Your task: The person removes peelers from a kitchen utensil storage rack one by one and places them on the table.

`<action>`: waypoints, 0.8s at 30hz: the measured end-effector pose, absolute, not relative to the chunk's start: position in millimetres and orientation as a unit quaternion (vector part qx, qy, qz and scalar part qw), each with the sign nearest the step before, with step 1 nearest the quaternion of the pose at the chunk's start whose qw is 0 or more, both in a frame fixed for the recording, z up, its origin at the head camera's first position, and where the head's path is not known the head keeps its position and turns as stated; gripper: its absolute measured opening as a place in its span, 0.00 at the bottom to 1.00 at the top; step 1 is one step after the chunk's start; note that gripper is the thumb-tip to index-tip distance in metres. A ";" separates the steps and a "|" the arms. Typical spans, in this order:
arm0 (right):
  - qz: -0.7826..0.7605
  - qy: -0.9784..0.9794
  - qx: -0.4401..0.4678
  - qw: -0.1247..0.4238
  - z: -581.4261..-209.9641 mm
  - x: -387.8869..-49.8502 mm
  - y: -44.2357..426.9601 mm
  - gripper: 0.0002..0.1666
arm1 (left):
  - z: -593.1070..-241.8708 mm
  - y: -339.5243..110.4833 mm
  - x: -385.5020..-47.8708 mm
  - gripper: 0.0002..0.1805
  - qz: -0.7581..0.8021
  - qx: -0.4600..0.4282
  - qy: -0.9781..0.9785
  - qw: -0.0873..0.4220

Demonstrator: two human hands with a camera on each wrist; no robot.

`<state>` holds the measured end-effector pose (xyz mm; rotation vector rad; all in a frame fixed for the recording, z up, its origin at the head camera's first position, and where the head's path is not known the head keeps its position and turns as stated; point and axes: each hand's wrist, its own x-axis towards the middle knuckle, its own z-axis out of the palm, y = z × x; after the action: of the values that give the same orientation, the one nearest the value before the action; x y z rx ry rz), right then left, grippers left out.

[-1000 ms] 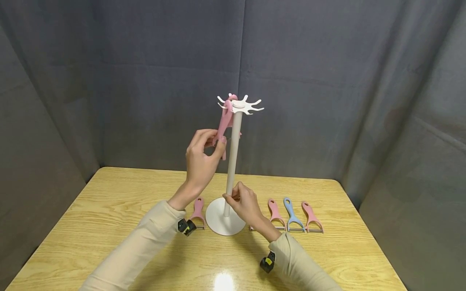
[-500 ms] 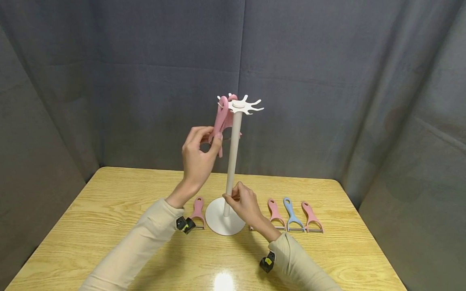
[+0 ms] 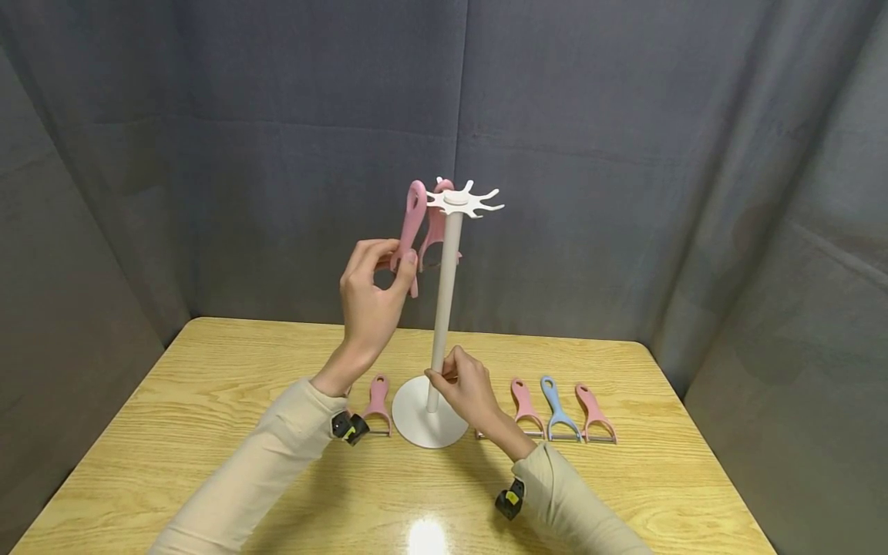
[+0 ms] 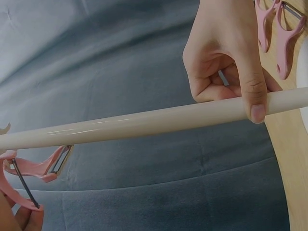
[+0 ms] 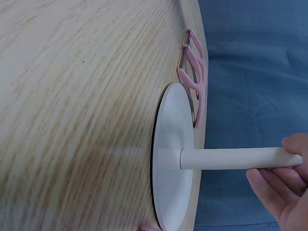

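Observation:
My left hand (image 3: 371, 301) pinches a pink peeler (image 3: 411, 220) near its blade end, handle upward. The handle's hole is beside the left hook tips of a white stand's top (image 3: 473, 202); whether it touches a hook I cannot tell. Behind it, another pink peeler (image 3: 435, 227) hangs from a hook at the back left. In the left wrist view, the blade of the held peeler (image 4: 8, 187) shows by my left fingertips (image 4: 33, 221). Low on the white pole (image 3: 447, 293), my right hand (image 3: 468, 389) grips it between thumb and fingers, above the round base (image 3: 415, 424).
On the wooden table (image 3: 229, 432), a pink peeler (image 3: 378, 397) lies left of the base, with another partly behind my left wrist. To the right lie a pink peeler (image 3: 523, 401), a blue peeler (image 3: 553, 401) and another pink peeler (image 3: 590, 405). Grey curtains (image 3: 312, 154) surround the table.
My left hand has moved left with the pink peeler, whose handle now stands farther out, at the hook tips and apart from the hanging peeler. My right hand stays on the pole.

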<state>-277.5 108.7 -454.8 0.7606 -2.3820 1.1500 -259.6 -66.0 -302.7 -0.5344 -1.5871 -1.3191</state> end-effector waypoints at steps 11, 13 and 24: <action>0.419 -0.848 0.266 0.184 -454.1 -275.5 108.0 0.14 | -302.8 -72.1 -258.6 0.12 -0.539 -0.205 -0.656 0.487; 0.420 -0.848 0.266 0.185 -454.7 -274.8 108.0 0.14 | -303.6 -74.0 -258.1 0.12 -0.538 -0.202 -0.657 0.488; 0.413 -0.850 0.267 0.187 -454.8 -275.7 108.0 0.14 | -306.9 -80.9 -254.9 0.12 -0.534 -0.189 -0.665 0.486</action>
<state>-275.7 108.0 -454.8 0.7503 -2.3934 1.1638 -254.9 -80.9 -306.9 -0.4596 -1.6185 -1.2996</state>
